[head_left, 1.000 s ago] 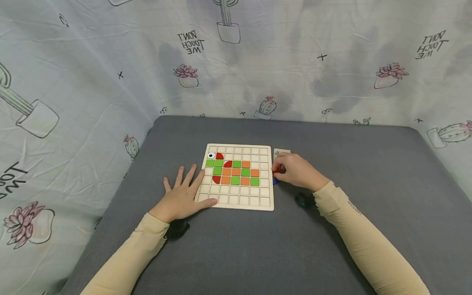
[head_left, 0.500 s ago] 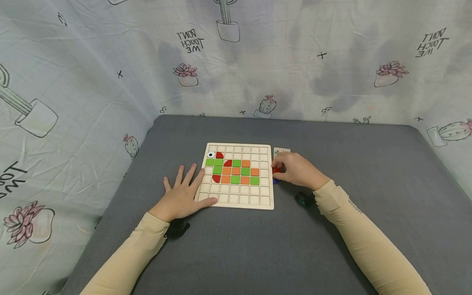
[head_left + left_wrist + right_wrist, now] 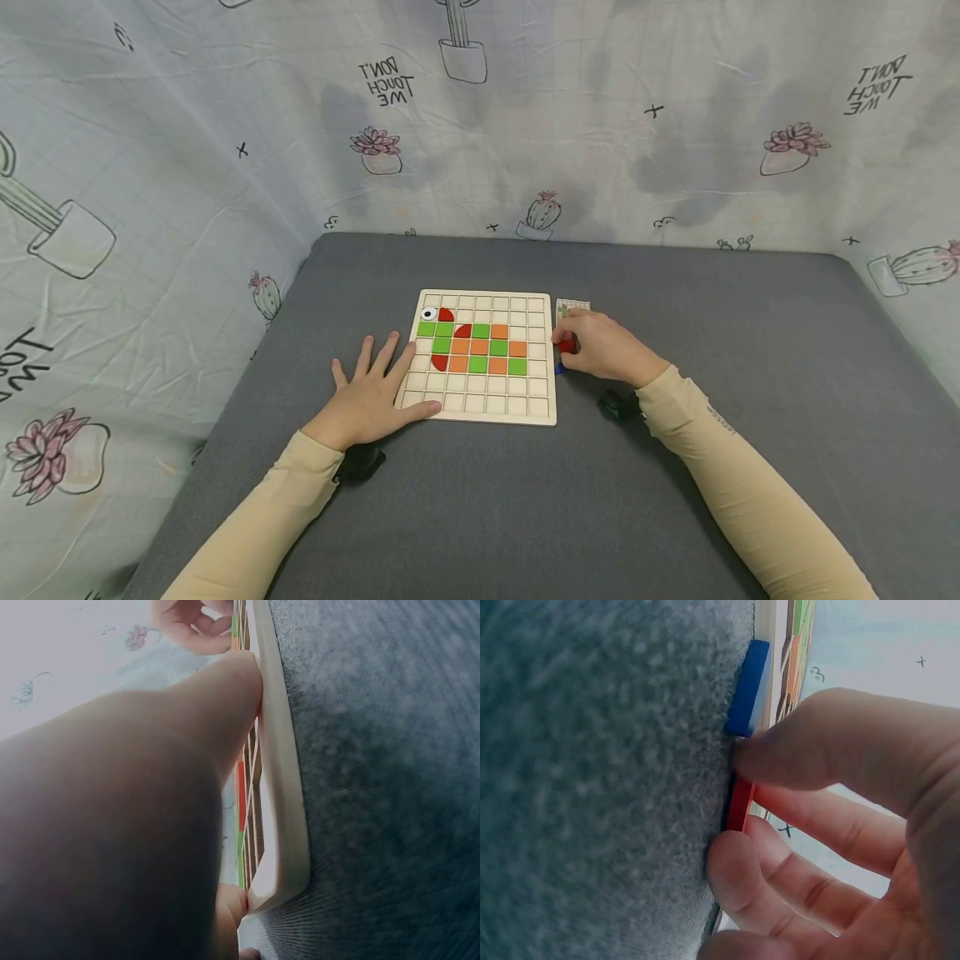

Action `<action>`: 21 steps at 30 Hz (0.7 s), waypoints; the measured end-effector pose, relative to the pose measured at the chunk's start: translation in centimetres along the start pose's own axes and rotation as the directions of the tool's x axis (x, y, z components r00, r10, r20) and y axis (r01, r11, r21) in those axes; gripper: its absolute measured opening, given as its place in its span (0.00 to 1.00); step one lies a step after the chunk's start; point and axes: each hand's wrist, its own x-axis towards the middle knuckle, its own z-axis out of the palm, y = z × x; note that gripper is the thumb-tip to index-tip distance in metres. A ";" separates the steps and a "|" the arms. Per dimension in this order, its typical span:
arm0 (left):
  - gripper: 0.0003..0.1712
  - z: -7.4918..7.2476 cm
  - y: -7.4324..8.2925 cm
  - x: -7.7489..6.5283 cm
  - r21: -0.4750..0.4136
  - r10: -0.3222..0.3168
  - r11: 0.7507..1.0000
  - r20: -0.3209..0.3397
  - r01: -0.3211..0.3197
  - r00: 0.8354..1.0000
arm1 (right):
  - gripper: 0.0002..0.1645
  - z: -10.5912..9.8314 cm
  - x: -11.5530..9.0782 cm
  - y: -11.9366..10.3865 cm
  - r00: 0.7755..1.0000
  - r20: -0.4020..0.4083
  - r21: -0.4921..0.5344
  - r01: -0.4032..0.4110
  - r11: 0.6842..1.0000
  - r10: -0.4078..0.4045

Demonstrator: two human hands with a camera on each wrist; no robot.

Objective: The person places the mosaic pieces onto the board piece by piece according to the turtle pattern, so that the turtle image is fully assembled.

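A square wooden grid board (image 3: 476,408) lies on the grey table with green, orange and red tiles and one eye tile (image 3: 428,314) set in its upper cells. My left hand (image 3: 369,407) is spread flat at the board's left side, its thumb resting on the lower left corner. Just past the right edge, my right hand (image 3: 603,346) pinches a small red tile (image 3: 740,804) between thumb and fingers, low against the tabletop. Beside the thumb a blue tile (image 3: 748,690) lies near the board's edge. The fingers partly hide the red tile's shape.
A small printed card (image 3: 573,307) lies at the board's upper right, partly covered by my right hand. Dark wrist devices sit under both cuffs. A patterned cloth (image 3: 525,125) hangs behind the table (image 3: 480,508).
The red tile has shifted slightly to the right within my right fingers, and a little less of the blue tile shows. My left hand stays in place on the board.
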 end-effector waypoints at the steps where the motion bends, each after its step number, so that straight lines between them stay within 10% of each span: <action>1: 0.64 0.0 0.0 0.0 0.001 0.001 1.000 -0.001 -0.001 1.000 | 0.11 0.0 0.0 0.0 1.000 0.005 0.003 -0.002 1.000 0.001; 21: 0.65 0.0 0.1 0.0 0.001 -0.001 1.000 -0.006 0.001 1.000 | 0.11 -0.1 -0.2 0.5 1.000 0.012 0.009 0.017 1.000 -0.017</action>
